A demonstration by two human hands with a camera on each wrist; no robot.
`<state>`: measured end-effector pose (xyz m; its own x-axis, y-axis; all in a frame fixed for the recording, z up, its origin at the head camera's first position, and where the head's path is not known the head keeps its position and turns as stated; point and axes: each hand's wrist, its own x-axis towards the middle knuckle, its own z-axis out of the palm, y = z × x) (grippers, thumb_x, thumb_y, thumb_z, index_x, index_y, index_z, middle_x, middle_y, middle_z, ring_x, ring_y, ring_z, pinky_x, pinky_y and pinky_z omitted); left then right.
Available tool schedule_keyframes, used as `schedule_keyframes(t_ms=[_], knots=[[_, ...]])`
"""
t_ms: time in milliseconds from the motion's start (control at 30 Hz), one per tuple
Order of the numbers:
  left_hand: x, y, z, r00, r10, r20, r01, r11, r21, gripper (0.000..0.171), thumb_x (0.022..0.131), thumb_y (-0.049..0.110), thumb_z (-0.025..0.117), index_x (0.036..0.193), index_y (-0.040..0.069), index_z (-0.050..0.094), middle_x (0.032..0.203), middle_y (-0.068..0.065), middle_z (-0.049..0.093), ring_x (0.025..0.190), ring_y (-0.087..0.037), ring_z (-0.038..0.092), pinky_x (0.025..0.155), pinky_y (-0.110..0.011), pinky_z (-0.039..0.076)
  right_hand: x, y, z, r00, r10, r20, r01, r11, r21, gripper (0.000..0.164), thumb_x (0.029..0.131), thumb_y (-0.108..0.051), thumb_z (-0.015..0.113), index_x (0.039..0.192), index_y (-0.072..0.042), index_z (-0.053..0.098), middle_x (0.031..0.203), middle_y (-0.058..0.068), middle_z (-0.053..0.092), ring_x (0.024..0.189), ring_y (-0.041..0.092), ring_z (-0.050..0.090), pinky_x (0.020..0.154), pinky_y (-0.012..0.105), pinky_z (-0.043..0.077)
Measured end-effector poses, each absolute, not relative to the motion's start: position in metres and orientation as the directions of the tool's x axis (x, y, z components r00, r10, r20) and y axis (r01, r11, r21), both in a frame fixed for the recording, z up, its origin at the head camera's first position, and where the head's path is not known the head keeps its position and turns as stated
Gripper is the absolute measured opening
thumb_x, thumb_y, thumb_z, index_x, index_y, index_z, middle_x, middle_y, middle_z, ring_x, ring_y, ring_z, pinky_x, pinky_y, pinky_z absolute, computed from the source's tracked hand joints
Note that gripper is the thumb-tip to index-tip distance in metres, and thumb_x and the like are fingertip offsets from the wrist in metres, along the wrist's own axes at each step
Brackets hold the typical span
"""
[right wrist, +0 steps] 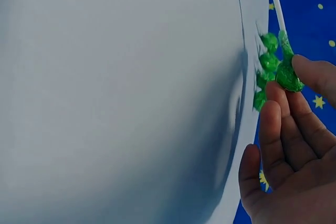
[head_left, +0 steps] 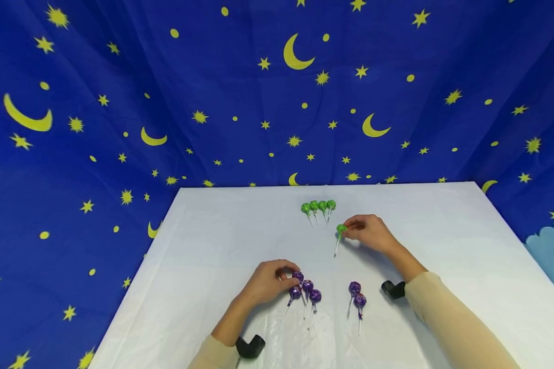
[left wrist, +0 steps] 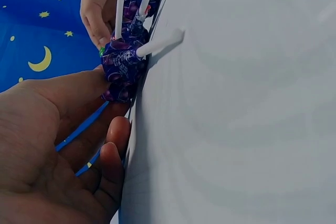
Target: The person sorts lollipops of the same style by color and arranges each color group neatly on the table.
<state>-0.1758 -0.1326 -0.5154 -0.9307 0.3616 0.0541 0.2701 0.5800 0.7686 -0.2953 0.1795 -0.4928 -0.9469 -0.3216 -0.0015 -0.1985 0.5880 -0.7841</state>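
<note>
Between the thumb and fingers of my right hand [head_left: 369, 233] is a green lollipop [head_left: 341, 228], pinched by its wrapped head. In the right wrist view the stick of this green lollipop [right wrist: 287, 77] points upward in the picture, away from the palm. My left hand [head_left: 269, 282] has thumb and index finger around the head of a purple lollipop [head_left: 297, 276], the rearmost of a small cluster. Several purple lollipops [head_left: 315, 295] lie close together there, sticks toward the front. Seen from the left wrist, a nearer purple lollipop [left wrist: 123, 61] partly hides the pinched one.
Several green lollipops [head_left: 322, 206] lie in a row at the back of the white table [head_left: 221, 225]. Two purple lollipops [head_left: 359, 301] lie right of the cluster. Black wrist mounts [head_left: 251, 347] show by both wrists. A blue star-and-moon cloth [head_left: 258, 92] hangs behind the table.
</note>
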Motion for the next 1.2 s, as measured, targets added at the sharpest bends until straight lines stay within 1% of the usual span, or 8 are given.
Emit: schedule_keyframes(t_ms=[133,300,567,733,933,1067,1200], knots=[[-0.176,-0.134,-0.516,-0.929,0.368,0.047,0.269,0.581,0.768,0.022,0.087,0.03,0.073,0.108,0.024,0.071,0.078,0.013,0.062,0.065,-0.004,0.055,0.06,-0.025,0.044,-0.304,0.181,-0.495,-0.953,-0.299,-0.037,-0.158,0.599,-0.785,0.034,0.084,-0.031,0.076,0.108,-0.008,0.07,0.092,0.002,0.068,0.081,0.018,0.063,0.071,0.036,0.048],[-0.175,-0.136,-0.513,-0.933,0.356,0.06,0.27,0.577,0.771,0.021,0.087,0.029,0.073,0.107,0.024,0.071,0.078,0.012,0.062,0.064,-0.005,0.055,0.058,-0.026,0.044,-0.315,0.179,-0.496,-0.961,-0.273,-0.048,-0.127,0.588,-0.799,0.035,0.084,-0.03,0.075,0.109,-0.006,0.069,0.093,0.005,0.068,0.082,0.021,0.062,0.072,0.037,0.047],[-0.174,-0.136,-0.517,-0.934,0.357,0.028,0.243,0.575,0.781,0.021,0.087,0.031,0.073,0.107,0.025,0.071,0.076,0.012,0.061,0.063,-0.005,0.055,0.057,-0.026,0.044,-0.328,0.18,-0.498,-0.973,-0.189,-0.133,0.002,0.571,-0.821,0.042,0.085,-0.032,0.074,0.115,-0.003,0.066,0.101,0.009,0.069,0.089,0.024,0.062,0.075,0.035,0.046],[-0.174,-0.136,-0.514,-0.935,0.353,0.027,0.24,0.576,0.782,0.021,0.087,0.03,0.073,0.108,0.025,0.071,0.077,0.011,0.061,0.064,-0.005,0.055,0.057,-0.026,0.043,-0.338,0.181,-0.497,-0.982,-0.144,-0.125,0.017,0.587,-0.81,0.041,0.085,-0.03,0.074,0.114,-0.003,0.067,0.102,0.011,0.069,0.091,0.025,0.061,0.076,0.036,0.046],[-0.175,-0.137,-0.512,-0.934,0.357,0.029,0.246,0.578,0.779,0.022,0.087,0.03,0.073,0.108,0.024,0.071,0.078,0.012,0.062,0.064,-0.005,0.055,0.057,-0.025,0.044,-0.346,0.18,-0.498,-0.979,-0.137,-0.149,0.041,0.585,-0.81,0.043,0.085,-0.032,0.075,0.116,-0.003,0.066,0.104,0.012,0.068,0.091,0.025,0.061,0.075,0.035,0.046],[-0.177,-0.137,-0.513,-0.932,0.358,0.05,0.262,0.575,0.775,0.022,0.086,0.029,0.074,0.107,0.023,0.071,0.076,0.012,0.062,0.063,-0.004,0.055,0.057,-0.025,0.043,-0.35,0.177,-0.498,-0.983,-0.129,-0.133,0.035,0.577,-0.816,0.041,0.084,-0.03,0.075,0.114,-0.003,0.066,0.103,0.013,0.068,0.089,0.025,0.062,0.073,0.034,0.047],[-0.176,-0.138,-0.514,-0.934,0.356,0.04,0.251,0.572,0.781,0.022,0.086,0.03,0.073,0.107,0.023,0.071,0.074,0.011,0.061,0.062,-0.005,0.055,0.056,-0.025,0.043,-0.35,0.173,-0.499,-0.986,-0.118,-0.121,0.03,0.585,-0.811,0.039,0.084,-0.028,0.076,0.113,-0.003,0.067,0.104,0.014,0.067,0.09,0.026,0.061,0.071,0.034,0.048]])
